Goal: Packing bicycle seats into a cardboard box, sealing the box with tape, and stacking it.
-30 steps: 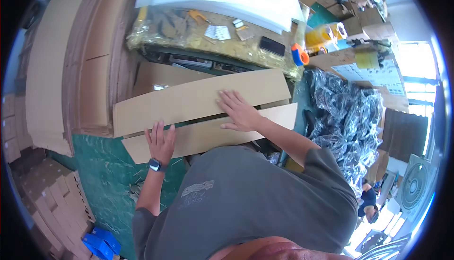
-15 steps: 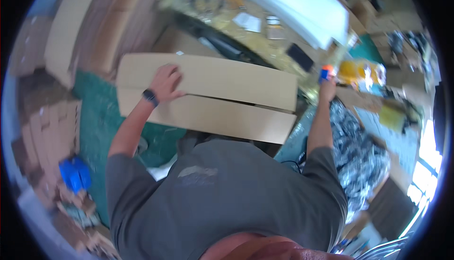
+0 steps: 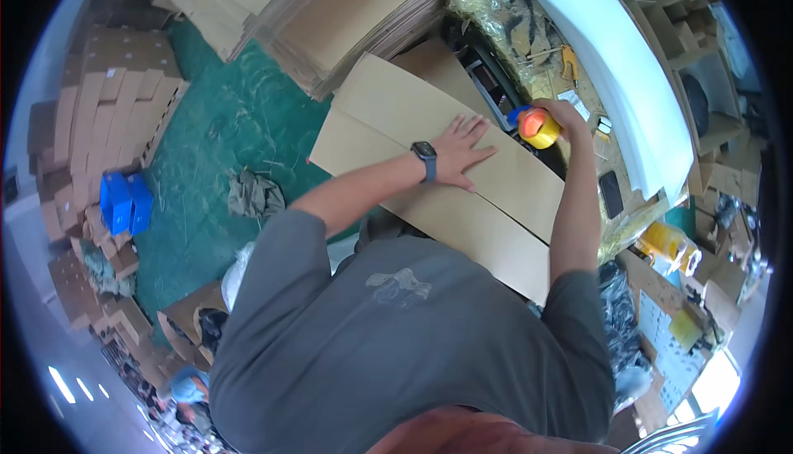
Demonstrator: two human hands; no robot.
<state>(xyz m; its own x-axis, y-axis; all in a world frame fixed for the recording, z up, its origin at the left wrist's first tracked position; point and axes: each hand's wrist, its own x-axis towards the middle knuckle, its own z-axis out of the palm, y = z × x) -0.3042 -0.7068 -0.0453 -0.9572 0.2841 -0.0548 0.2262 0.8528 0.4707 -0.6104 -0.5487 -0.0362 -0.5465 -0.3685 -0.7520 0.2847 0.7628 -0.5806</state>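
Currently left hand (image 3: 459, 151) lies spread flat on the cardboard box flaps (image 3: 462, 181) mid-frame, seam running toward lower right, while right hand (image 3: 562, 119) grips the tape dispenser (image 3: 537, 127) at the seam's upper-right end.

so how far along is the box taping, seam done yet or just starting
Just starting, by the look of it. Done: the two flaps of the cardboard box are folded shut and meet along a seam. In hand: the left hand presses flat on the flaps while the right hand holds the tape dispenser at the far end of the seam. Left: no tape shows along the seam, so it looks untaped.
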